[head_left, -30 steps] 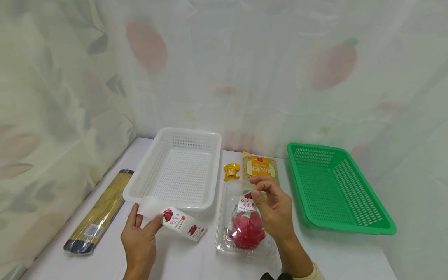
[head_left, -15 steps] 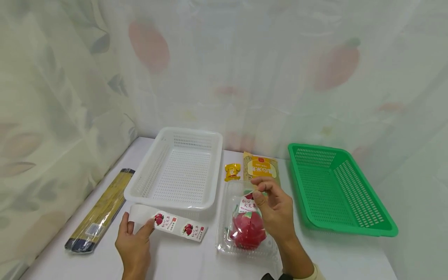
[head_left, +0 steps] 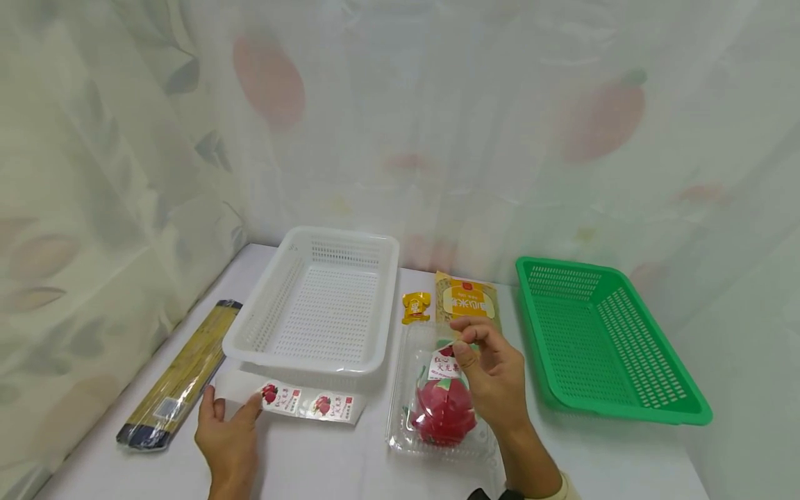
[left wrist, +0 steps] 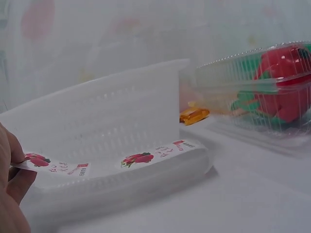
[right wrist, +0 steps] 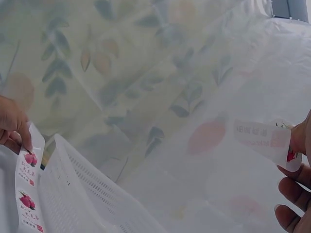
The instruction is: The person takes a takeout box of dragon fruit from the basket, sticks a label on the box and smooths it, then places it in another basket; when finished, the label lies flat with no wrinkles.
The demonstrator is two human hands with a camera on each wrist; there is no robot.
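My left hand (head_left: 228, 441) pinches a white strip of dragon fruit stickers (head_left: 312, 404) between thumb and fingers, in front of the white basket. Two printed stickers show on the strip, which trails off to the right. Between the thumb and fingers of my right hand (head_left: 490, 375) is a single sticker (right wrist: 265, 141), its back showing in the right wrist view. Below that hand lies a clear plastic clamshell box (head_left: 400, 417). Inside the box, red dragon fruit (head_left: 442, 413) with green tips shows through the lid, and in the left wrist view the box looks closed.
A white basket (head_left: 306, 357) stands behind the left hand. To the right is a green basket (head_left: 625, 403). Behind the box lie a small yellow packet (head_left: 415, 307) and a yellow-labelled grain bag (head_left: 467, 298). A wrapped bundle of noodle-like sticks (head_left: 184, 368) lies at the left.
My left hand has moved left and toward me with the sticker strip, drawing it away from the white basket's rim. The right hand keeps its sticker almost still over the box.
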